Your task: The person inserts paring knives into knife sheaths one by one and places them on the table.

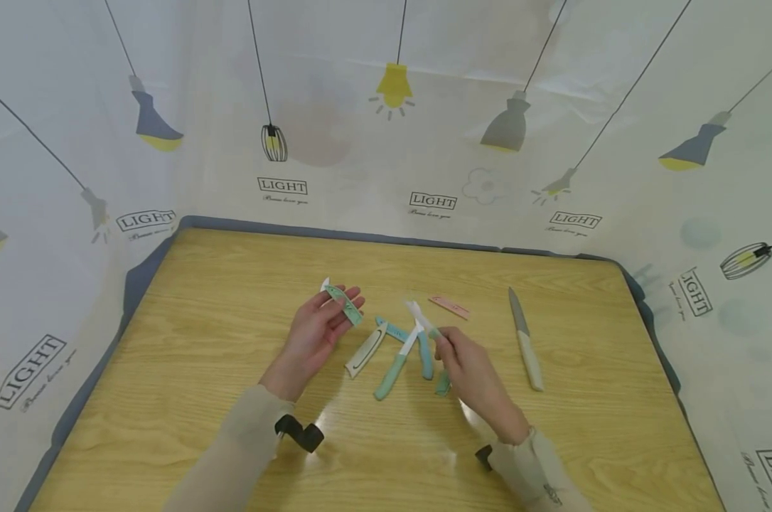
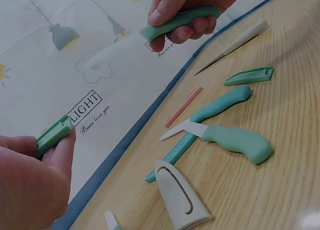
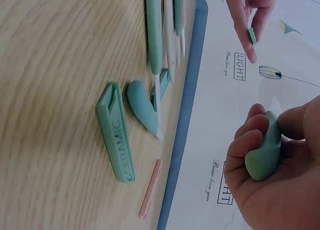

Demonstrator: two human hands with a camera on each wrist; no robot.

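Observation:
My left hand (image 1: 312,338) is raised over the table and holds a green knife sheath (image 2: 55,136) between thumb and fingers. My right hand (image 1: 472,373) grips the green handle (image 2: 182,20) of a knife, its white blade (image 2: 117,48) pointing toward the left hand's side. Below and between the hands lie a green-handled knife (image 1: 392,375), a blue-handled knife (image 1: 426,358), a blue sheath (image 1: 391,328) and a cream sheath (image 1: 365,351). Another green sheath (image 3: 115,132), marked CERAMIC, lies beside the right hand, partly hidden by it in the head view.
A pink sheath (image 1: 449,307) lies beyond the right hand. To its right rests a grey-bladed knife with a cream handle (image 1: 531,359). A white blade tip (image 1: 325,284) shows behind the left hand. Lamp-printed sheeting (image 1: 354,178) stands around the wooden table (image 1: 591,427).

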